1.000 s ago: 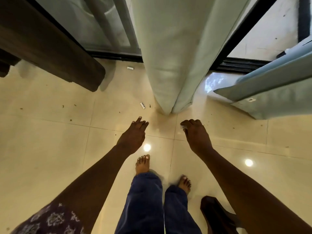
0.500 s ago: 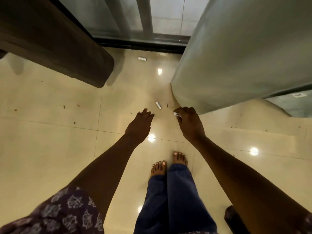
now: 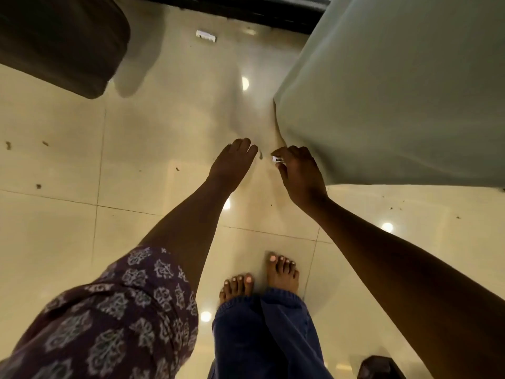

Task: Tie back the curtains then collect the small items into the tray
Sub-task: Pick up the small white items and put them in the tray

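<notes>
My right hand [image 3: 302,172] pinches a small white item with printed text [image 3: 278,159] just above the floor, next to the hem of the pale green curtain [image 3: 396,91]. To its left, my left hand [image 3: 232,162] reaches down with straight fingers, its tips at the tile. What lies under those fingers is hidden. Another small white item [image 3: 206,36] lies on the floor farther off, near the black door track [image 3: 246,9]. No tray is in view.
A dark wooden piece of furniture [image 3: 62,42] overhangs the upper left. Glossy cream floor tiles [image 3: 54,242] carry scattered dark crumbs. My bare feet [image 3: 259,277] stand below the hands. A dark object [image 3: 379,367] sits at the bottom right edge.
I have leaned in and down toward the floor. My left hand has moved forward over the spot where a small white item lay, and that item is hidden now. My right hand keeps its pinch.
</notes>
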